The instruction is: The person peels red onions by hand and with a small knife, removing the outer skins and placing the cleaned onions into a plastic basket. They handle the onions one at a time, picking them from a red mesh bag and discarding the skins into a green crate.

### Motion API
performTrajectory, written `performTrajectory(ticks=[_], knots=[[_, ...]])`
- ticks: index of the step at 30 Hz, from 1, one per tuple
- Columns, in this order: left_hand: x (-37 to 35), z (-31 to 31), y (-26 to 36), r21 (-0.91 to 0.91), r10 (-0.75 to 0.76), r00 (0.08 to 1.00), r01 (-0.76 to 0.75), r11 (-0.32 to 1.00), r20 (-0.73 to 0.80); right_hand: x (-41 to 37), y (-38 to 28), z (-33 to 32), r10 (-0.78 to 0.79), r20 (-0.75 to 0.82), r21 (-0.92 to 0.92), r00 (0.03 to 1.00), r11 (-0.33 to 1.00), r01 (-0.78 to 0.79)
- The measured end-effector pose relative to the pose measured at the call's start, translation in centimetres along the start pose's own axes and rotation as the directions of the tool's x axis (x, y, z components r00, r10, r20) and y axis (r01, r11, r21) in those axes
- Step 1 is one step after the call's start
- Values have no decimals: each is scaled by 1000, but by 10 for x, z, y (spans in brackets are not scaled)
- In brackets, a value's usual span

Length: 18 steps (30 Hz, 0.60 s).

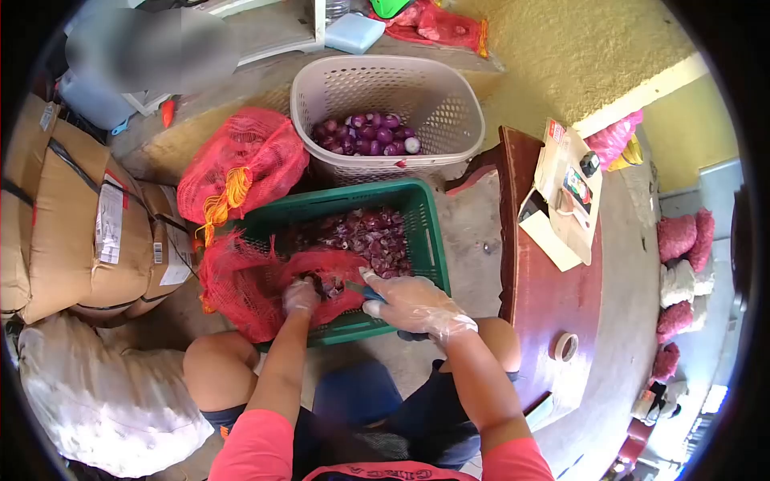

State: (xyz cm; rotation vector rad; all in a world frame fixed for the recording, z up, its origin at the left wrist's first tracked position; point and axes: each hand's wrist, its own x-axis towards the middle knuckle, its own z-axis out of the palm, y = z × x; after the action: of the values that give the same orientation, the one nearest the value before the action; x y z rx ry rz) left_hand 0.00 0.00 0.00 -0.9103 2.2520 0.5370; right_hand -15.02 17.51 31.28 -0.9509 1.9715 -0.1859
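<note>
- Knife (pixel 370 293), clamped in right hand (pixel 417 309), could nick nearby left hand (pixel 301 297), grip unclear.
- Red mesh sack (pixel 249 293) at green crate (pixel 427 232)'s near edge may snag blade.

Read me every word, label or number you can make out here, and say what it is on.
Nothing here can be read with certainty.
White labels on the cardboard boxes: print and barcodes, too small to read.
Printed packet on the wooden table: blurred.
Lettering on the pink shirt: cut off at the picture's edge, unreadable.
</note>
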Motion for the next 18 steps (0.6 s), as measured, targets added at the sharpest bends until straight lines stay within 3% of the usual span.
performTrajectory(ticks=[2,5,8,11,14,16,18], knots=[[8,15,-8,38,10,999,-11,999,36,1,-3,-3,-4,1,-29,1000,1000,4],[-12,16,-9,-98,-76,997,77,992,15,-2,-1,0,-27,-8,-30,1000,999,27],[-48,-33,16,-122,-123,983,140,983,138,-5,-5,-4,-16,6,-20,1000,1000,16],[40,47,-31,88,305,901,-346,934,310,-5,-6,-5,-28,-2,-14,1000,1000,28],[25,4,-30,126,677,668,-735,667,309,-4,-3,-3,-32,-2,-37,999,999,32],[-12,-33,-13,-59,654,736,-655,753,175,-1,7,7,-76,-69,-19,995,997,75],[-66,-89,19,-276,477,855,-417,866,206,-3,7,9,-82,-74,-26,994,996,80]])
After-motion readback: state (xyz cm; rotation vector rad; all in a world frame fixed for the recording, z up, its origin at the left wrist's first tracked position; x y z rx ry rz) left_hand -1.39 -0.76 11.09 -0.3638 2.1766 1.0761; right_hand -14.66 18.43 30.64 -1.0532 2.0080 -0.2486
